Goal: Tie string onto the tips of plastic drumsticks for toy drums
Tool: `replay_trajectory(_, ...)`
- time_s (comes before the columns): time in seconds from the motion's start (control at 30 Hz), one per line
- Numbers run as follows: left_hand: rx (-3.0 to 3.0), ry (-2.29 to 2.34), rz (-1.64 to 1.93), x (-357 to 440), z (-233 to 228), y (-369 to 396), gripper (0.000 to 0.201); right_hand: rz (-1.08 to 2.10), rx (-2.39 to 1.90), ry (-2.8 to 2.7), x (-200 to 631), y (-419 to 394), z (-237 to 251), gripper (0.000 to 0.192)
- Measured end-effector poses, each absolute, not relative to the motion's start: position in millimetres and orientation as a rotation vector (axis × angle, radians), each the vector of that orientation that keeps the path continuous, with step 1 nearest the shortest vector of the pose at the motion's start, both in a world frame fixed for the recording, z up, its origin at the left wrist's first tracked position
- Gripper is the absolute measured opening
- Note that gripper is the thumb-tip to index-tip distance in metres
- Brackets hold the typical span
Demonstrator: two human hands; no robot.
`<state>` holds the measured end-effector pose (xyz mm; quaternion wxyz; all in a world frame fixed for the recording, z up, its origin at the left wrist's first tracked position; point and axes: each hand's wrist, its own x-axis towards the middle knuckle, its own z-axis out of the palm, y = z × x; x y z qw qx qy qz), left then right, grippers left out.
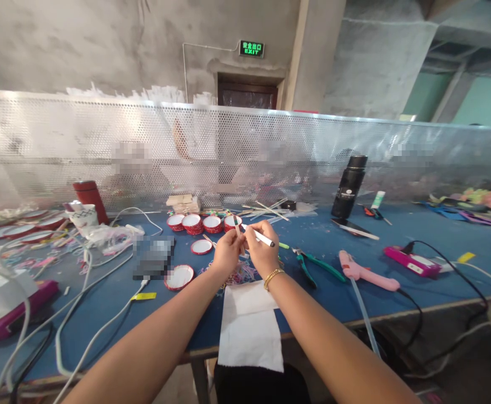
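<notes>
Pinched in my left hand [227, 253] is a thin, flat pale stick [237, 229] with a dark green patch near its upper end. My right hand [264, 251] grips a white marker pen [261, 236] with a black rear end, its tip close to the stick. Both hands meet over a pile of thin coloured loops [247, 271]. Beneath the wrists, a white cloth [250, 328] hangs over the table's front edge. Behind the hands stand stacks of red-rimmed white lids [192, 223]; single lids [179, 277] lie to the left.
Green-handled pliers [319, 266], a pink glue gun [367, 272] and a magenta power strip [413, 262] lie on the right. A black bottle [348, 188] stands behind them. Leftward are a phone [155, 255], white cables, a patterned cup [83, 217] and a red bottle [91, 199]. A perforated metal screen [237, 148] borders the back.
</notes>
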<state>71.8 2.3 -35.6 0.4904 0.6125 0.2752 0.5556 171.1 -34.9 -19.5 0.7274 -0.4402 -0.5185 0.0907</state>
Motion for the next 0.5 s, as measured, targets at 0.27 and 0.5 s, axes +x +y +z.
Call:
replay_trajectory(0.27, 1.495, 0.634, 1.35, 73.0, -34.4, -1.0, 0.042, 0.226, -0.928, -1.224, 168.3, -37.9, -18.3, 0.019)
replay_trajectory(0.5, 1.484, 0.673, 1.358, 72.6, -34.3, 0.8, 0.045, 0.19, -0.97, -1.145, 170.7, -35.0, -19.5, 0.018)
